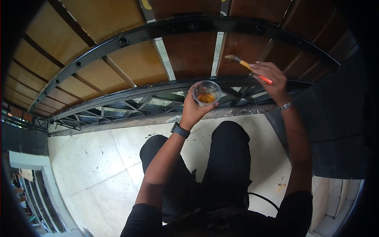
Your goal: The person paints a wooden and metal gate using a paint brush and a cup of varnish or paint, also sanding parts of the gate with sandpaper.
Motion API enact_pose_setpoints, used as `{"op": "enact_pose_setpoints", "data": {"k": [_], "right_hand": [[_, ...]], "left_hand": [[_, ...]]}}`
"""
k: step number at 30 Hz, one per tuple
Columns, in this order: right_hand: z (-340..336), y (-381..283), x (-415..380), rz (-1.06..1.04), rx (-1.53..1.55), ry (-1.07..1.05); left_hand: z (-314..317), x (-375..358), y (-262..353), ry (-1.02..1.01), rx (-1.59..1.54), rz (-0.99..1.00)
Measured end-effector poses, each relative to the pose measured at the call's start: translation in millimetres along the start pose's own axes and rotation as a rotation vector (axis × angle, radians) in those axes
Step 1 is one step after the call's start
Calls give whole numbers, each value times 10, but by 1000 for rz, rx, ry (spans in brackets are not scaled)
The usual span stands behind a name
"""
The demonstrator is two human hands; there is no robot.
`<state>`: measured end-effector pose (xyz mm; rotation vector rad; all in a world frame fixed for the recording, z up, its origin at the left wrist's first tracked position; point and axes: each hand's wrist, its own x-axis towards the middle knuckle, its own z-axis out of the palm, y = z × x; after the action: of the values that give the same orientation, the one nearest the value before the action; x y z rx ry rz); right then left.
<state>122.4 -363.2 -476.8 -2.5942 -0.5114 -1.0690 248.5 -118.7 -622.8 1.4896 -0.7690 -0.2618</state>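
My left hand (194, 109) is wrapped round a clear plastic cup (207, 87) with a little amber liquid (206, 98) at its bottom. In my right hand (272, 78) is a paintbrush (245, 64) with a yellow and red handle, its bristles pointing left. The bristles overlap a dark reddish-brown wooden slat (244, 49) of the fence in front of me. Further left, the slats (104, 71) are a lighter golden brown with a glossy look.
A black metal rail (169, 27) with bolts crosses the slats, above a black lattice frame (146, 102). Pale floor tiles (94, 158) with dark specks lie below my knees. Dark panels (327, 118) stand at the right, and steps (43, 197) show at lower left.
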Motion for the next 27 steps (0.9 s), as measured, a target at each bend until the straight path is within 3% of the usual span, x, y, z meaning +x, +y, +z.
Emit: {"op": "enact_pose_setpoints", "data": {"k": [4,9,15,22,24,27], "right_hand": [[-157,-147,21,-142,-59,75],[208,-113,-121,-87,21,-66],[360,81,-63,-13,27,-121],[-108,-130,80,-121,-85,44],[19,-159,13,-117,-25,-115],[339,-63,-43,-92,43,-151]], "left_hand": [[-189,-117,105,38,-3,44],[-420,-306,428,86,43,21],[-509,-515,341,123,47,-24],[-637,-592,309,96,51,-21],[-660,-601,365,100,76,-41],[-684,-604,334,105,91,-41]]}}
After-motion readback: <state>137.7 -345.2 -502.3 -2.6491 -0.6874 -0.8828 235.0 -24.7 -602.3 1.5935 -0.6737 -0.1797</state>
